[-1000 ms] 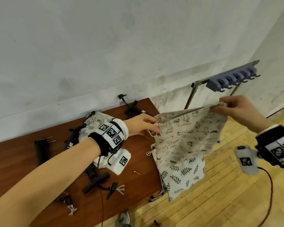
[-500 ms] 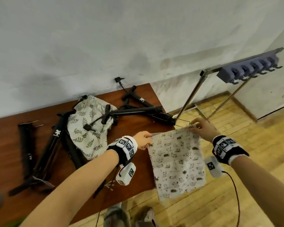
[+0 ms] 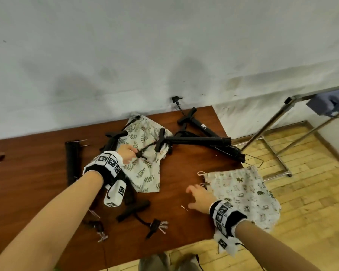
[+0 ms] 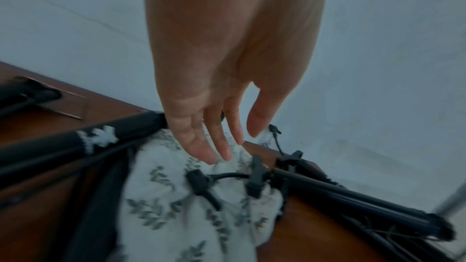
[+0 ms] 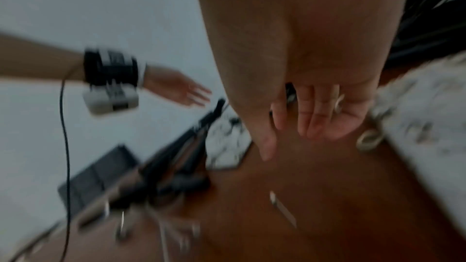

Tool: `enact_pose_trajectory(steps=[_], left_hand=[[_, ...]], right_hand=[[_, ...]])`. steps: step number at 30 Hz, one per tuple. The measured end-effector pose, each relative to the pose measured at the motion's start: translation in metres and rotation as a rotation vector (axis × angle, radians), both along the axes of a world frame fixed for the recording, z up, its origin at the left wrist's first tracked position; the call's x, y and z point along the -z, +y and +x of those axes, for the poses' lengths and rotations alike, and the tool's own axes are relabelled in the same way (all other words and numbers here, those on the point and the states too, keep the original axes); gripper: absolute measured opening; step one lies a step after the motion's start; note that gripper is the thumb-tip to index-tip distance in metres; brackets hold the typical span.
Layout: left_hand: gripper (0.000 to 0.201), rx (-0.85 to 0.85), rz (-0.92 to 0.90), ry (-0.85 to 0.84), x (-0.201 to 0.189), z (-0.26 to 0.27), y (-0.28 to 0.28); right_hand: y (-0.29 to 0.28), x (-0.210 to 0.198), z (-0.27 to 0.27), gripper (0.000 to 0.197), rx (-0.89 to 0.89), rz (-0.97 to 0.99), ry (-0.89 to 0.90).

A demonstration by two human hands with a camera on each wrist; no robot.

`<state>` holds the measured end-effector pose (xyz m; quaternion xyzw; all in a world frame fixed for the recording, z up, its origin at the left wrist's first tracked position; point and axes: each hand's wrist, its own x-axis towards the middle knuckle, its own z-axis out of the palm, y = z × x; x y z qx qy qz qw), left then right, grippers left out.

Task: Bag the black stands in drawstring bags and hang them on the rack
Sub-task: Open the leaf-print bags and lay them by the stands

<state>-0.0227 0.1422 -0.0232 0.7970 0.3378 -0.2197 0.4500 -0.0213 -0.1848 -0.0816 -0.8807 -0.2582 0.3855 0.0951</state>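
Note:
The animal-print drawstring bag (image 3: 243,190) lies flat over the table's right edge, its drawstring loop (image 5: 368,140) beside my right hand (image 3: 192,196). That hand hovers open over the wood, holding nothing. My left hand (image 3: 129,153) is open with straight fingers (image 4: 199,146) just above the leaf-print bag (image 3: 145,165), close to a small black clip (image 4: 199,182). A long folded black stand (image 3: 200,140) lies across that bag's top right. Another black stand (image 3: 202,126) sits behind it, and a third (image 3: 72,159) lies at the left. The right wrist view is blurred.
The metal rack (image 3: 270,130) with grey-blue hooks (image 3: 329,104) stands on the wooden floor to the right of the brown table (image 3: 27,182). A short black stand piece (image 3: 133,209), cords and a small pin (image 3: 184,207) lie near the front edge. A white wall runs behind.
Both hands have let go of the animal-print bag, which now lies on the table's right edge. My left hand has moved back to the leaf-print bag and the stands.

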Motion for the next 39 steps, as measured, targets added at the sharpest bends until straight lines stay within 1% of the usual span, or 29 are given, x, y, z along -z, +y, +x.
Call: enact_pose_trajectory(steps=[2,4,6,8,10,12,14,15,17,19,20,22,23,25,26,28,30,32,34,35,37,39], left_hand=[[0.024,0.097,0.084,0.048,0.007,-0.012,0.024],[0.023,0.119,0.145,0.030,0.015,-0.017,0.045],[0.023,0.096,0.152,0.005,0.024,-0.016,0.060],[0.028,0.079,0.134,0.000,0.036,-0.008,0.069],[0.037,0.108,0.097,0.018,0.048,0.003,0.076],[0.048,0.213,0.113,0.055,0.053,0.016,0.074],[0.067,0.301,0.159,0.059,0.058,0.027,0.068],[0.074,0.316,0.182,0.047,0.059,0.032,0.065],[0.083,0.358,0.249,0.058,0.068,0.043,0.062],[0.087,0.394,0.327,0.141,0.078,0.053,0.068],[0.083,0.387,0.347,0.157,0.082,0.056,0.073],[0.072,0.335,0.350,0.102,0.090,0.065,0.084],[0.066,0.293,0.346,0.066,0.093,0.068,0.088],[0.057,0.218,0.349,0.001,0.097,0.073,0.097],[0.056,0.189,0.337,-0.010,0.099,0.074,0.101],[0.056,0.152,0.303,-0.012,0.100,0.073,0.109],[0.046,0.152,0.255,-0.005,0.100,0.072,0.117],[0.033,0.114,0.140,-0.030,0.098,0.070,0.125],[0.027,0.053,-0.016,-0.052,0.093,0.067,0.129],[0.027,0.017,-0.094,-0.068,0.087,0.066,0.128],[0.030,-0.070,-0.220,-0.093,0.075,0.063,0.126],[0.023,-0.103,-0.319,-0.110,0.056,0.062,0.121]], right_hand=[[0.012,0.015,-0.011,0.055,-0.051,-0.105,-0.001],[0.019,0.026,-0.017,0.057,-0.045,-0.144,-0.030],[0.023,0.036,-0.022,0.046,-0.025,-0.120,-0.088],[0.023,0.041,-0.027,0.032,-0.017,-0.082,-0.150],[0.026,0.046,-0.028,0.025,0.002,-0.055,-0.203],[0.029,0.048,-0.029,0.021,0.037,-0.037,-0.232],[0.030,0.051,-0.033,0.020,0.050,-0.050,-0.250],[0.030,0.052,-0.035,0.020,0.054,-0.061,-0.252],[0.031,0.054,-0.038,0.021,0.056,-0.094,-0.259],[0.034,0.054,-0.037,0.021,0.066,-0.128,-0.215],[0.037,0.052,-0.034,0.018,0.093,-0.134,-0.175],[0.046,0.047,-0.027,0.009,0.260,-0.104,-0.061],[0.050,0.043,-0.022,0.008,0.356,-0.063,0.004],[0.060,0.034,-0.013,0.010,0.542,0.043,0.153],[0.066,0.030,-0.008,0.012,0.609,0.101,0.228],[0.079,0.017,0.002,0.018,0.701,0.213,0.360],[0.091,0.007,0.015,0.024,0.800,0.273,0.443],[0.105,-0.003,0.032,0.032,0.902,0.280,0.477],[0.118,-0.012,0.045,0.036,0.961,0.304,0.493],[0.125,-0.016,0.052,0.037,0.960,0.321,0.490],[0.135,-0.026,0.060,0.041,0.930,0.276,0.487],[0.145,-0.032,0.068,0.042,0.928,0.252,0.456]])
